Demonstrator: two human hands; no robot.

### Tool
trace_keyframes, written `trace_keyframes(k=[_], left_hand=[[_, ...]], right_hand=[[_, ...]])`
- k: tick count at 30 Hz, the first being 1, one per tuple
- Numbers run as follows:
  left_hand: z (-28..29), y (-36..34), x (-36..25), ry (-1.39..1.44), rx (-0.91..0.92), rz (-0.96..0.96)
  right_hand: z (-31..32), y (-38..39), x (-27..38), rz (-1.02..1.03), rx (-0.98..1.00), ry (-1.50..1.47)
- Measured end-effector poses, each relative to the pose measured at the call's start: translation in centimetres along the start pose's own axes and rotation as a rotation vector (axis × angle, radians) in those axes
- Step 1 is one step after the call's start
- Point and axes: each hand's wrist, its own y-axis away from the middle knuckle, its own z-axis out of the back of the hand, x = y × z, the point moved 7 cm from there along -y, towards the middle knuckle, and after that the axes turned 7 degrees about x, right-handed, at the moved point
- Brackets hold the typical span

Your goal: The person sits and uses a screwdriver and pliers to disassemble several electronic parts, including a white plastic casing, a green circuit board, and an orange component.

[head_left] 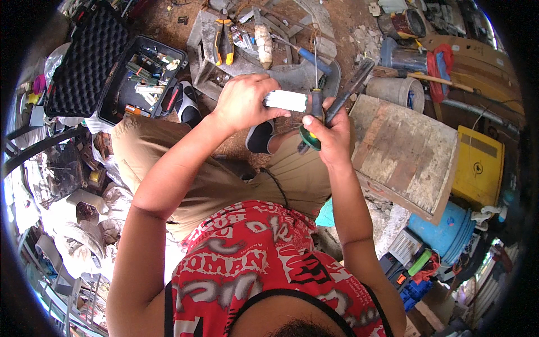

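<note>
Far left, foam-lined black lid [87, 62] lies open against the black case [119, 98]. Case limits me on that side, its right rim just beside my left foot [190, 109]; small parts [147, 87] lie loose in it. Brown ground [165, 19] shows between case and grey frame [201, 33], so some room there.

Left grip [241, 98] is closed on a white block [286, 101], near edge of the frame just ahead. On the frame, left to right: yellow-black pliers [218, 42], pale bottle-shaped piece [263, 45], blue-handled tool [311, 58]. They crowd any forward travel.

Block's right end sits by the dark handle [317, 104] in my right grip [335, 140]; can't tell if they touch. Right grip is wrapped on that handle, thin shaft [315, 64] pointing away from me, green round part [310, 138] at the near end. Dark flat bar [353, 83] slants out up-right from the same grip, fingers hide how it's held.

Wooden board [401, 154] has its left edge near my right forearm, limits sideways swing. Beyond it: grey bucket [387, 90], wooden pole [443, 81], blue tub [441, 230], yellow box [477, 168]
</note>
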Motion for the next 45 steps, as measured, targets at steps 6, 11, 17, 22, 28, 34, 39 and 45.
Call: trace_keyframes(k=[6, 11, 17, 22, 28, 34, 39, 45], left_hand=[[-1.1, -0.3, 1.9, 0.241, -0.025, 0.051], [-1.9, -0.2, 3.4, 0.441, 0.089, 0.207], [-1.8, -0.2, 3.3, 0.41, 0.121, 0.235], [-1.6, -0.2, 3.4, 0.358, 0.081, 0.242], [-1.6, -0.1, 3.6, 0.374, 0.049, 0.242], [-1.5, -0.1, 4.1, 0.122, 0.087, 0.313], [-1.6, -0.5, 5.7, -0.202, -0.037, 0.198], [-1.4, -0.5, 5.6, -0.316, -0.122, 0.127]], right_hand=[[2.5, 0.6, 0.9, -0.028, -0.144, -0.079], [3.7, 1.0, 1.3, 0.004, -0.144, -0.129], [3.9, 1.1, 2.3, 0.085, -0.069, -0.175], [3.9, 1.3, 2.2, 0.047, -0.069, -0.182], [3.7, 1.1, 2.2, 0.059, -0.088, -0.206], [4.7, 1.2, 2.3, 0.041, -0.161, -0.046], [5.8, 0.5, 5.0, 0.112, -0.182, 0.3], [6.3, 0.8, 5.6, 0.072, -0.199, 0.179]])
